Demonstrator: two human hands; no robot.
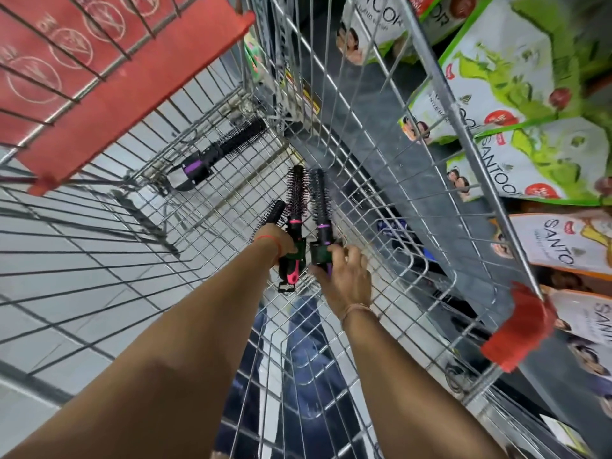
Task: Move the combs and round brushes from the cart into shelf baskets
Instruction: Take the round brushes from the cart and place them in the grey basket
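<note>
Both my arms reach down into a wire shopping cart (371,246). My left hand (276,241) is closed on the handle of a round brush with pink trim (294,200); a second black round brush (275,211) pokes out beside it from the same hand. My right hand (344,273) grips the handle of a round brush with purple trim (319,200). Another black round brush with a purple band (225,150) lies on the cart floor farther ahead, apart from both hands. No combs are visible.
The cart's red child-seat flap (109,71) hangs at the upper left. A red corner bumper (516,329) marks the cart's right rim. Shelves with green and white product packs (516,104) stand close on the right. Pale floor tiles show through the wires.
</note>
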